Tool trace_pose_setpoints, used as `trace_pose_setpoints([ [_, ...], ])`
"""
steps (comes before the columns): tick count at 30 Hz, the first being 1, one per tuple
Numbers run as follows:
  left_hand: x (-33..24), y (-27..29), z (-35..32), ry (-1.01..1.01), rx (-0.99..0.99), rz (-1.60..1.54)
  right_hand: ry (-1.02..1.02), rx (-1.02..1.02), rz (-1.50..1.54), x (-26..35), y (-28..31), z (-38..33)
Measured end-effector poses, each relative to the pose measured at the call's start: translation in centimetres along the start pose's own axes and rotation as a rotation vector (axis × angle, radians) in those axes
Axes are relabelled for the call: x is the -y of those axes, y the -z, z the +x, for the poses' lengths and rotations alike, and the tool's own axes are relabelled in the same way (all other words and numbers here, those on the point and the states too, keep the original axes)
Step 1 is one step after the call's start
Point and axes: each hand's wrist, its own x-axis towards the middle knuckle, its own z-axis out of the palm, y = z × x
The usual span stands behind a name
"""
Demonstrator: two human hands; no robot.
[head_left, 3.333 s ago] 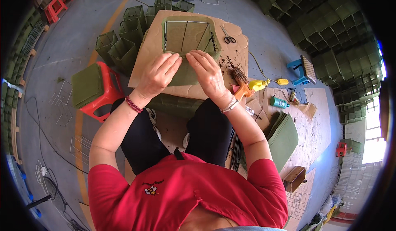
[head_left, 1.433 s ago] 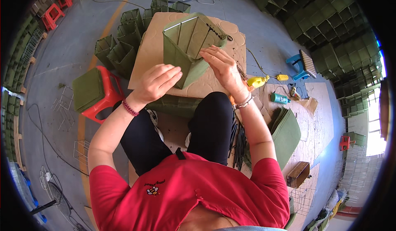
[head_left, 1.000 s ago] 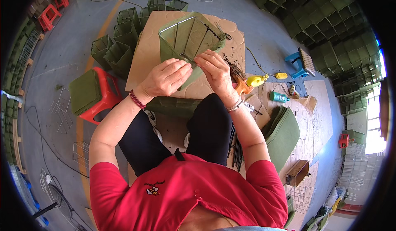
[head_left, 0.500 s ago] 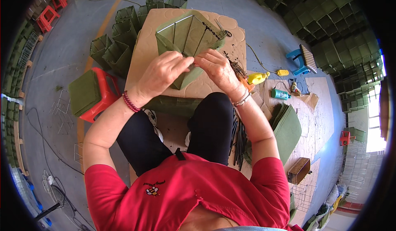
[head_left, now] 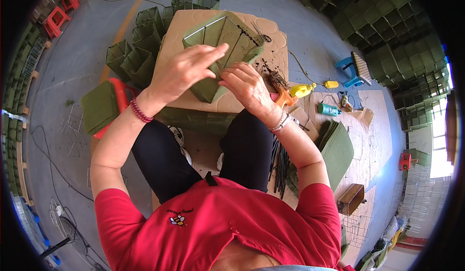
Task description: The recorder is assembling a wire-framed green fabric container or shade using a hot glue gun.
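A green fabric box [head_left: 208,91] with a wire frame inside lies tilted on the cardboard-topped work surface [head_left: 169,38] in front of me. A dark chain-like strip [head_left: 248,35] runs along its far right inner edge. My left hand [head_left: 186,72] is raised over the left side of the box, open, its fingers stretched out and holding nothing. My right hand [head_left: 248,86] is closed in a pinch at the box's near right rim. What its fingertips grip is too small or hidden to make out. Scissors [head_left: 266,38] lie right of the box.
Several green fabric boxes [head_left: 138,63] stand left of the work surface. Beside them, green fabric panels [head_left: 99,107] rest on a red stool [head_left: 121,94]. An orange tool [head_left: 286,98] and a yellow object [head_left: 301,91] lie on the right, with green sheets [head_left: 334,150] nearer me.
My left hand has come away from the right hand and opened, its fingers now stretched out. The right hand has shifted slightly nearer and stays pinched.
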Motion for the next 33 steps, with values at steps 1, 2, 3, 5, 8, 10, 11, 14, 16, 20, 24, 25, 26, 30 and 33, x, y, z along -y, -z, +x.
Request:
trace_pose_setpoints([
  [1,0.1,0.7,-0.5,0.021,-0.049,-0.025,0.032,0.005,-0.029,0.0,-0.2,-0.1],
  [2,0.3,1.0,-1.2,0.022,-0.046,-0.026,0.029,0.005,-0.027,0.0,-0.4,-0.1],
  [3,0.5,1.2,-2.0,-0.058,-0.087,0.040,0.038,-0.012,-0.031,0.0,-0.7,0.0],
  [5,0.6,1.0,-2.9,-0.175,-0.085,0.103,0.049,-0.027,-0.036,-0.1,-0.9,0.0],
  [8,0.5,-0.6,-3.8,-0.226,0.013,0.122,0.030,0.008,0.005,-0.5,-1.3,0.0],
  [10,1.0,-1.5,-4.0,-0.233,0.005,0.127,0.066,-0.032,0.027,-0.4,-1.5,0.4],
  [11,1.2,-1.8,-3.9,-0.240,-0.003,0.130,0.065,-0.031,0.028,-0.5,-1.5,0.4],
  [14,1.8,-2.1,-3.0,-0.212,0.021,0.096,0.075,0.022,0.044,-1.0,-1.3,0.4],
  [16,2.6,-2.4,-2.4,-0.210,0.018,0.095,0.094,0.031,0.033,-1.2,-1.5,0.3],
  [20,3.6,-1.5,0.4,-0.145,0.277,-0.075,0.170,0.114,0.054,-2.7,-0.3,1.3],
  [24,3.0,-3.0,2.0,0.016,0.338,-0.309,0.227,0.243,0.033,-4.5,1.7,1.8],
  [25,2.6,-3.3,2.0,0.086,0.332,-0.345,0.211,0.214,0.034,-4.5,1.9,1.5],
  [26,2.3,-3.5,1.9,0.155,0.325,-0.380,0.195,0.184,0.036,-4.4,1.9,1.1],
  [30,2.7,-3.6,1.8,0.380,0.397,-0.559,0.060,0.148,0.084,-3.6,1.3,0.8],
  [33,3.4,-3.0,1.8,0.211,0.325,-0.247,0.041,0.174,0.109,-4.1,0.7,1.1],
])
